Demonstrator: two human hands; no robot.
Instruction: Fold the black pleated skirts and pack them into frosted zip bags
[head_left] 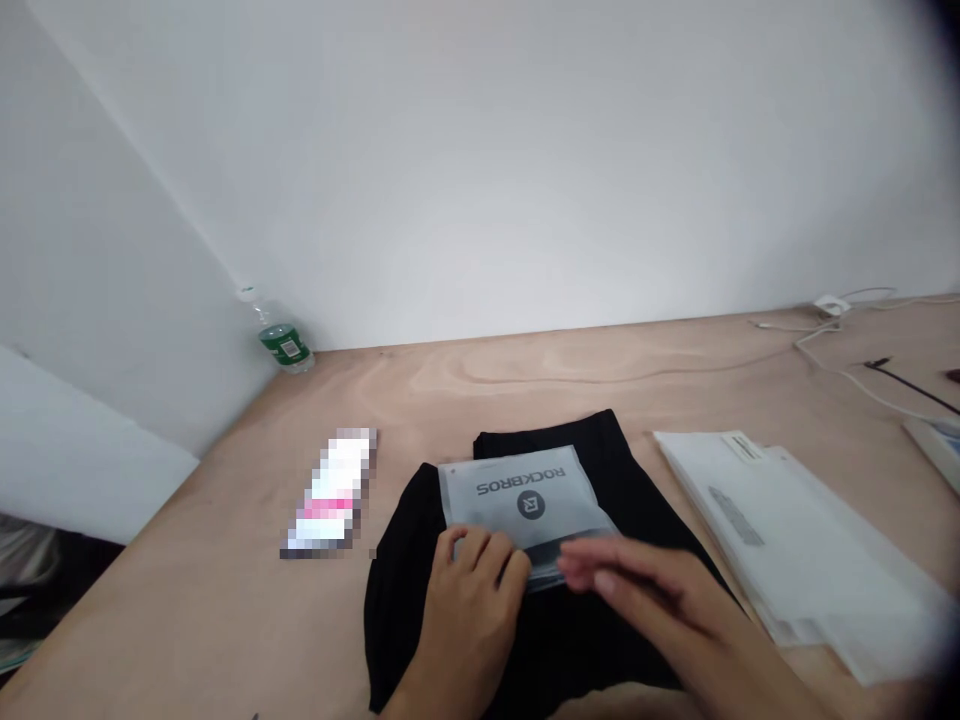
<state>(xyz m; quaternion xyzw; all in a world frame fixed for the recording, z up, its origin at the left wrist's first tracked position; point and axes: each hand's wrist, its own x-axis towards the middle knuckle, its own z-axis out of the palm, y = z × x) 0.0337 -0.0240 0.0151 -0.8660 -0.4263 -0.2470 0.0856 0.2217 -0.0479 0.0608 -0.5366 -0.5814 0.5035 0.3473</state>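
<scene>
A frosted plastic bag (517, 485) printed "ROCKBROS", upside down from my side, lies on a piece of black clothing (600, 450) spread on the table. A dark strip shows through the bag's near part. My left hand (476, 590) has its fingers curled over the bag's near left edge, the fingertips partly hidden. My right hand (652, 590) hovers at the near right corner, its fingers stretched out side by side and the thumb apart, slightly blurred. I cannot tell whether it touches the bag.
A stack of frosted bags (787, 540) lies to the right on the wooden table (225, 520). To the left is a pixelated phone-like object (330, 495). A water bottle (285, 345) stands in the back left corner. White cables (825, 325) trail at the back right.
</scene>
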